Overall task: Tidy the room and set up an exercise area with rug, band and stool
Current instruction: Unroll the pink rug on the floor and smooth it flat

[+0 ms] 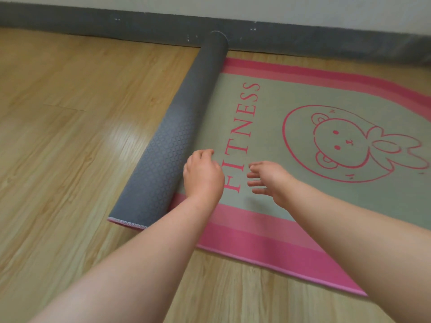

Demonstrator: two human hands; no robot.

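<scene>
A rug (303, 101) lies partly unrolled on the wooden floor, pale green with a pink border, the word FITNESS and a pink bear drawing. Its left part is still a grey roll (177, 127) with a diamond-patterned backing, running from near me to the far wall. My left hand (203, 176) rests against the right side of the roll near its close end, fingers curled on it. Over the flat rug, just right of the lettering, my right hand (268, 180) hovers with its fingers spread and nothing in it. No band or stool is in view.
Bare wooden floor (70, 113) stretches to the left of the roll and in front of the rug. A dark grey skirting board (116, 22) runs along the white wall at the far end, and the roll's far end nearly touches it.
</scene>
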